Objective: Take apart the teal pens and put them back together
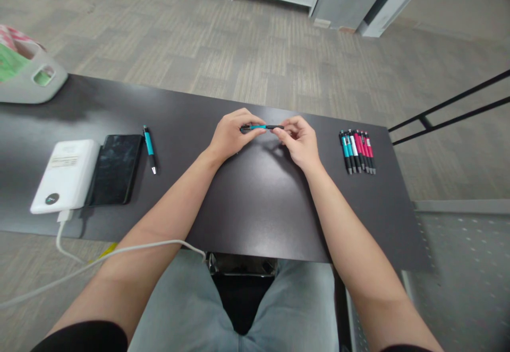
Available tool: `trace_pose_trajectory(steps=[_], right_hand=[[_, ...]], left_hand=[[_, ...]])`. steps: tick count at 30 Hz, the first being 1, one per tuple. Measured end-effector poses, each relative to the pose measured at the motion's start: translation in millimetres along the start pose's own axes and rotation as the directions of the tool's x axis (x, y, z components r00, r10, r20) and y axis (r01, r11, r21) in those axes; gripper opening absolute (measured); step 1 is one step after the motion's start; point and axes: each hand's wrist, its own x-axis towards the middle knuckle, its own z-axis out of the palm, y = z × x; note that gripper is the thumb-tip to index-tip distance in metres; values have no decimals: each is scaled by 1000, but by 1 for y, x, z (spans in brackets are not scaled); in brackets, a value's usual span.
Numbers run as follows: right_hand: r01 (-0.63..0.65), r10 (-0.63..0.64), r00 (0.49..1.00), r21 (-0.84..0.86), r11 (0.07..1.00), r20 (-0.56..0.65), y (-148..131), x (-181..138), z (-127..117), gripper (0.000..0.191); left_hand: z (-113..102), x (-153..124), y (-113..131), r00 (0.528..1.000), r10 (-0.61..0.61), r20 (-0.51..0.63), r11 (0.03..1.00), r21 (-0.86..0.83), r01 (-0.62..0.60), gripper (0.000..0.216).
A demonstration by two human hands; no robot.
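Left fingers [255, 134], right fingers [283, 136] pinch teal-black pen [258, 127], underside partly hidden; basket [51, 87] cut off.

Left forearm [161, 211] and right forearm [354, 230] bare, extended forward, converging, left hand [233, 133] closed in a thumb-and-finger pinch, right hand [300, 140] likewise (remaining fingers [294, 121] curled), both hands facing inward, near but apart.
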Motion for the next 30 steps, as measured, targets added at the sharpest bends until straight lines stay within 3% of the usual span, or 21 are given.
trace_pose_trajectory(steps=[14, 23, 30], right_hand=[[87, -70, 995, -306, 948, 67, -11, -4, -11, 56], [70, -7, 988, -413, 908, 153, -14, -7, -10, 89], [116, -84, 991, -380, 918, 99, -13, -6, -10, 65]], left_hand=[[-1, 1, -2, 997, 7, 76, 1000, 27, -9, 13], [-1, 1, -1, 996, 52, 79, 999, 3, -53, 9], [1, 0, -4, 997, 77, 14, 997, -11, -76, 10]])
